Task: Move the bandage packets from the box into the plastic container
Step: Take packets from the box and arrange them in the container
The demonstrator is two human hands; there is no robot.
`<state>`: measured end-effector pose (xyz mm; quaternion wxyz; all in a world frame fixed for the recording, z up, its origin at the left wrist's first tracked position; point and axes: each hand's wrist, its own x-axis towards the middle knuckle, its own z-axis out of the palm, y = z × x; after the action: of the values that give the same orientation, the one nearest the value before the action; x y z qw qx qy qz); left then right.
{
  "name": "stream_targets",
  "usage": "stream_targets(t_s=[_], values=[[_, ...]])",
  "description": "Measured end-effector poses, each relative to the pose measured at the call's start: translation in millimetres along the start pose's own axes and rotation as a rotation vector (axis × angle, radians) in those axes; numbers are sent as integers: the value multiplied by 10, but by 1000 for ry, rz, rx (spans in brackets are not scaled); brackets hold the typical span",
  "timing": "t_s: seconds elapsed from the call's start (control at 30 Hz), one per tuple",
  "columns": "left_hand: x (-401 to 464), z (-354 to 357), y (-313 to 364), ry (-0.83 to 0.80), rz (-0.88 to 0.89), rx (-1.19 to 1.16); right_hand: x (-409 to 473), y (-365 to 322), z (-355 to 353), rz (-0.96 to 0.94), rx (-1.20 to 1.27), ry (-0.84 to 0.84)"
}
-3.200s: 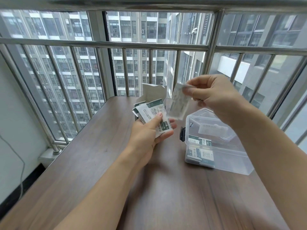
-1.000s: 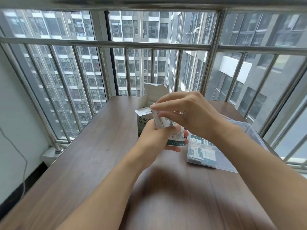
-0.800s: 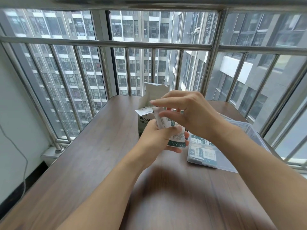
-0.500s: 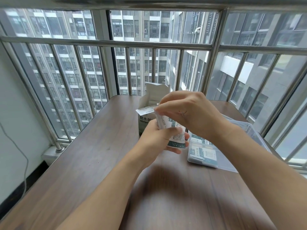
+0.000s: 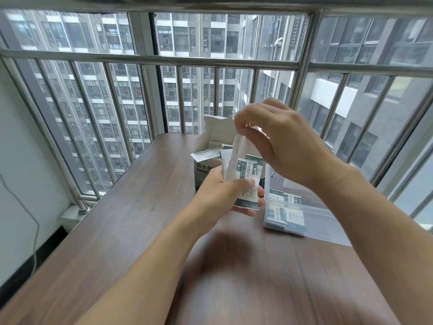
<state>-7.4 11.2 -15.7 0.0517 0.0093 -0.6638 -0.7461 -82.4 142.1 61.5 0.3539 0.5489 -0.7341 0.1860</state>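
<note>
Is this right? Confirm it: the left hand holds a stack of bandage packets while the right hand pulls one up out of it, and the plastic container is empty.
Not quite. The head view shows the plastic container already has packets inside; the rest stands.

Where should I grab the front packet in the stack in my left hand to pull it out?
Pinch the front packet at its free upper edge, coming from above. The left hand clamps its lower half, and the right hand is already lifting a thin packet that way.
</note>
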Motion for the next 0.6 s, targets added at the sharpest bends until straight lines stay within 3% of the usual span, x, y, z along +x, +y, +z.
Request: stream_targets(t_s=[0.2,0.4,0.6], values=[[39,-20,87,153,-47,-345,26,57,-151,-19,-203,206],[34,-33,131,197,-79,-509,-19,-130,69,-168,-3,-71],[9,-103,171,79,-29,-609,-41,-269,196,-26,322,-237]])
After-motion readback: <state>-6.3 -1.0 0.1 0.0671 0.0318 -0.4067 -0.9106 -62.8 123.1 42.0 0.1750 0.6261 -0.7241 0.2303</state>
